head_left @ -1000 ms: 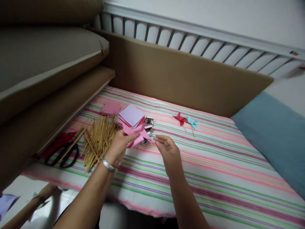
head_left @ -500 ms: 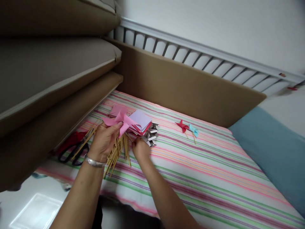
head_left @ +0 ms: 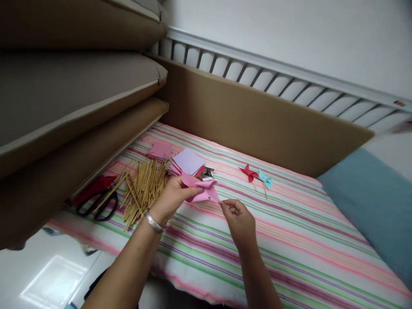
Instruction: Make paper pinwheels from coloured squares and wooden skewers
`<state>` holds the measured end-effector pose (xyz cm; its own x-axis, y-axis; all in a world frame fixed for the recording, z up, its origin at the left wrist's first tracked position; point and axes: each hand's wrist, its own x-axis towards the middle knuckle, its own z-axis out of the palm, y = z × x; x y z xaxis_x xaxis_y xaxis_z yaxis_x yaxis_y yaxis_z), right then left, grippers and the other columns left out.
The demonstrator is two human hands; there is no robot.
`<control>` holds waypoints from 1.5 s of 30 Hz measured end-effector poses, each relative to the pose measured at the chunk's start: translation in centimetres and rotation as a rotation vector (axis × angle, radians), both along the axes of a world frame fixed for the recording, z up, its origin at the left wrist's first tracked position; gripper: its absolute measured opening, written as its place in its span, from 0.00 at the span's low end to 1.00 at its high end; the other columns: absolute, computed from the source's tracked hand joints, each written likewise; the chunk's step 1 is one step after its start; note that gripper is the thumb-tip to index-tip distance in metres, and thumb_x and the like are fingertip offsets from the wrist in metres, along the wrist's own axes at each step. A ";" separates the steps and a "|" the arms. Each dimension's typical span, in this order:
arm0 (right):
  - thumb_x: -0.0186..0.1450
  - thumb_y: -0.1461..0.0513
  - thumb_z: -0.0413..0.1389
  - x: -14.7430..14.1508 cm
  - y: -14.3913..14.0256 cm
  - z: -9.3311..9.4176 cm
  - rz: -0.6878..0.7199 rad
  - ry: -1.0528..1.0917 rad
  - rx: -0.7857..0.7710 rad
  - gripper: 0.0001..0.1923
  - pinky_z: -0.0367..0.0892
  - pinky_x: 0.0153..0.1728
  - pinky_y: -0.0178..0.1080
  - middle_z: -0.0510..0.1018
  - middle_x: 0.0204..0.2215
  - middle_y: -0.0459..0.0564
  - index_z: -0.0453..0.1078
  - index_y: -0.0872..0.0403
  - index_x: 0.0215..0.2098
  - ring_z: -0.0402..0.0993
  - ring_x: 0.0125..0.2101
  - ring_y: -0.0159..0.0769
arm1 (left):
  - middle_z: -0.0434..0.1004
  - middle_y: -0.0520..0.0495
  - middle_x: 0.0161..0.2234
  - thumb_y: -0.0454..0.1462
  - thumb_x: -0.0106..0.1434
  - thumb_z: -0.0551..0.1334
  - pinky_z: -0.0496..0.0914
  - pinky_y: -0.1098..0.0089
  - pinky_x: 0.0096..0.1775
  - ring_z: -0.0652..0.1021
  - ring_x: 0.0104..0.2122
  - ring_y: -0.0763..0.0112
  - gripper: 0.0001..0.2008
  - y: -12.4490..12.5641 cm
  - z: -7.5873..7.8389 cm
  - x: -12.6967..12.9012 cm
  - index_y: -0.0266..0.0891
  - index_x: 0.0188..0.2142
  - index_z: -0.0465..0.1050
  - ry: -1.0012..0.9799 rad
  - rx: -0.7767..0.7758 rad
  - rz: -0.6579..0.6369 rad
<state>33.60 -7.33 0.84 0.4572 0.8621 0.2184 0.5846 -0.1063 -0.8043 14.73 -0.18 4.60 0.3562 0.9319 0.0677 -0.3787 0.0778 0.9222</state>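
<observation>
Both forearms come up from the bottom edge and meet over the striped bed cover [head_left: 289, 240]. The right hand [head_left: 240, 221] is curled, thumb and forefinger pinched together at the lower right tip of a pink pinwheel [head_left: 201, 191]; whether they hold a thin stick there is too small to tell. The left hand [head_left: 170, 199], a silver bracelet [head_left: 153, 222] on its wrist, grips the pinwheel from the left, fingers closed on its folded paper, and holds it just above the cover.

To the right of the hands the cover lies open as far as a blue cushion [head_left: 370, 193]. The near edge of the bed falls to a white floor at lower left.

Left of the pinwheel lies a loose heap of sticks [head_left: 141, 191], and beyond them black scissors [head_left: 98, 206] against a brown padded side, partly covering something red. Behind the pinwheel sits a stack of paper squares [head_left: 188, 161] with a metal stapler [head_left: 207, 173] half hidden behind it. Farther off lie 2 finished pinwheels, a red pinwheel [head_left: 248, 173] and a blue pinwheel [head_left: 265, 179], touching. A brown board [head_left: 257, 120] and white railing [head_left: 289, 86] close the far side.
</observation>
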 end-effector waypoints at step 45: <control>0.56 0.62 0.58 0.6 1.6 0.8 0.440 0.865 0.073 0.05 0.53 0.18 0.30 0.72 0.22 0.43 0.73 0.52 0.31 0.58 0.16 0.23 | 0.76 0.47 0.29 0.34 0.54 0.66 0.67 0.67 0.42 0.75 0.34 0.67 0.01 -0.5 -2.7 4.5 0.41 0.28 0.78 0.306 0.513 -0.020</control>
<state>34.17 -5.76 1.59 0.1250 0.9920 0.0184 -0.2357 0.0477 -0.9706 19.20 -0.65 1.85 0.4473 0.8006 0.3987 -0.0928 -0.4018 0.9110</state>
